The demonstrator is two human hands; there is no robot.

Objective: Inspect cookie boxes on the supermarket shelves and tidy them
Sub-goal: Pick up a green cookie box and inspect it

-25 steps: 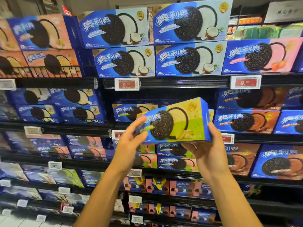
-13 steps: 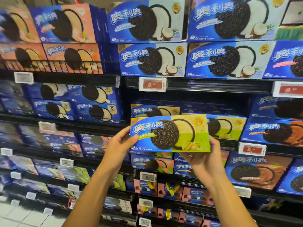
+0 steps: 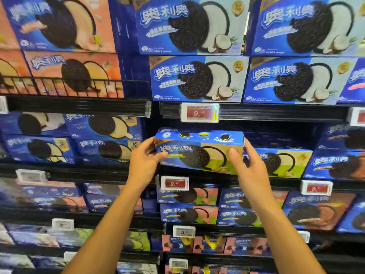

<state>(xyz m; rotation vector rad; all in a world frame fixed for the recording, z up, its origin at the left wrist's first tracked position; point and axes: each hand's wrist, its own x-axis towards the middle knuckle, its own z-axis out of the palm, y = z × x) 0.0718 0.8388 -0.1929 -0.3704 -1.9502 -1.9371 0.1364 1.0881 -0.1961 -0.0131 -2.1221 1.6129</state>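
Currently: Returning One Cookie Box to Its Shelf Row

Shelving. The supermarket shelves (image 3: 79,105) fill the head view, stocked in tiers. Coconut-print boxes (image 3: 199,79) occupy the upper tier; a matching green-and-yellow box (image 3: 284,163) stands on the middle tier, just right of the held item.

Held item. The cookie box (image 3: 199,153) sits at the front of the middle tier, below one price tag (image 3: 199,113) and above a second, lower price tag (image 3: 174,183). Its top face is visible and its right end sits lower than its left, so it is tilted. Whether its base touches the shelf cannot be determined.

Hands. The left hand (image 3: 145,161) grips the box's left end, with the thumb curled over the front face. The right hand (image 3: 248,167) grips the right end, with the thumb pressed on the front panel.

Hazards.
1. Misalignment: release while the box is tilted likely leaves it skewed against the neighbouring box.
2. Collision: an inward push may shove rear stock out of line; the space behind is dark and cannot be checked.
3. Drop: loosening either hand before the base is seated may tip the box off the shelf edge.
4. Crushing: excess thumb pressure may dent the cardboard panel.
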